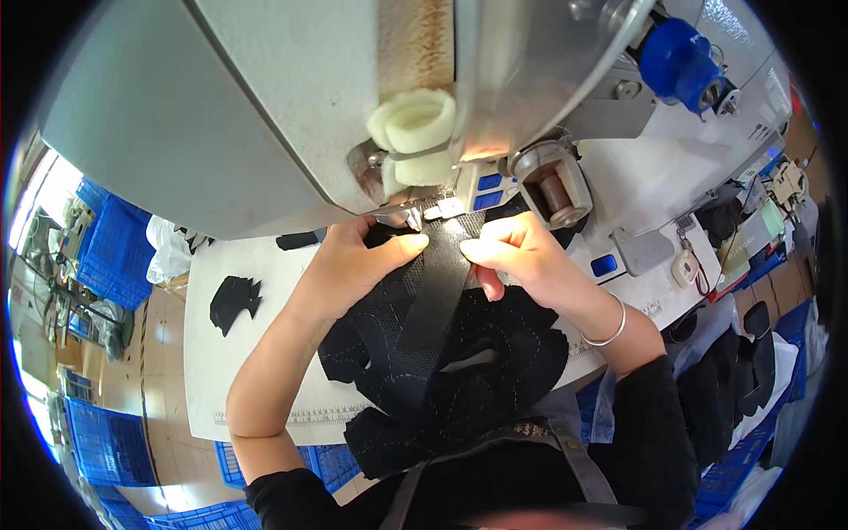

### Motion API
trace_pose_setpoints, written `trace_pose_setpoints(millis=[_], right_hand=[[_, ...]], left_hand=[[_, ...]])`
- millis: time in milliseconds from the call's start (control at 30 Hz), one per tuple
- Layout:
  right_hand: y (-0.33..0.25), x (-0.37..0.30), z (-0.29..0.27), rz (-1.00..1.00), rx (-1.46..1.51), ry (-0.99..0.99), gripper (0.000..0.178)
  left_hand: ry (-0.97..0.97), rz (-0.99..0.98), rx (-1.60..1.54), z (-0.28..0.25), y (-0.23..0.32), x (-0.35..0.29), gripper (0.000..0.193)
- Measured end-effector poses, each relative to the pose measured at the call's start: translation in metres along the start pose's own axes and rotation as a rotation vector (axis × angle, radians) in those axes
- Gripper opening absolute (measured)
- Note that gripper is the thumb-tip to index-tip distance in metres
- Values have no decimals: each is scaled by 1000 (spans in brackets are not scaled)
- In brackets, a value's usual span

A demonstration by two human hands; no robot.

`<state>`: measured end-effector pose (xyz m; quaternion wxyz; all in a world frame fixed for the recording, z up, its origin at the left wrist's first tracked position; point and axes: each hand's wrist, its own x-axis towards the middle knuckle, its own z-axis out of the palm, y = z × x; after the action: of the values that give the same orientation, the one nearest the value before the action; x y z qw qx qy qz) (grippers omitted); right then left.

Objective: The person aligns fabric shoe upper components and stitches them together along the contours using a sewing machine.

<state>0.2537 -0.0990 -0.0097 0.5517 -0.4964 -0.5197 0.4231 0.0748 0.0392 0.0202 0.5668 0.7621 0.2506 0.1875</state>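
Note:
A black mesh fabric piece with light stitch lines lies under the head of a sewing machine and hangs over the table's front edge toward my lap. A smooth black strip runs down it from the lit needle area. My left hand grips the mesh piece left of the needle, thumb on top, its other fingers partly hidden by the machine. On the right, my right hand pinches the strip's edge between thumb and forefinger. The needle tip itself is too small to make out.
A loose black cut piece lies on the white table at left. Blue crates stand on the floor to the left. Black pieces are heaped at right. A thread bobbin sits beside the machine head.

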Motion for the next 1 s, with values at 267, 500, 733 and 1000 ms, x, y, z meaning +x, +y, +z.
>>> trace_pose_setpoints(millis=[267, 500, 733, 1000], right_hand=[[-10, 0, 8, 30, 7, 32, 31], [-8, -2, 16, 65, -16, 28, 32], [-17, -9, 19, 119, 49, -19, 27], [-36, -25, 10, -766, -1171, 165, 17]], left_hand=[[58, -34, 274, -10, 18, -10, 37], [359, 816, 768, 16, -2, -42, 33], [500, 1037, 1192, 36, -13, -42, 40], [565, 912, 1001, 29, -10, -34, 29]])
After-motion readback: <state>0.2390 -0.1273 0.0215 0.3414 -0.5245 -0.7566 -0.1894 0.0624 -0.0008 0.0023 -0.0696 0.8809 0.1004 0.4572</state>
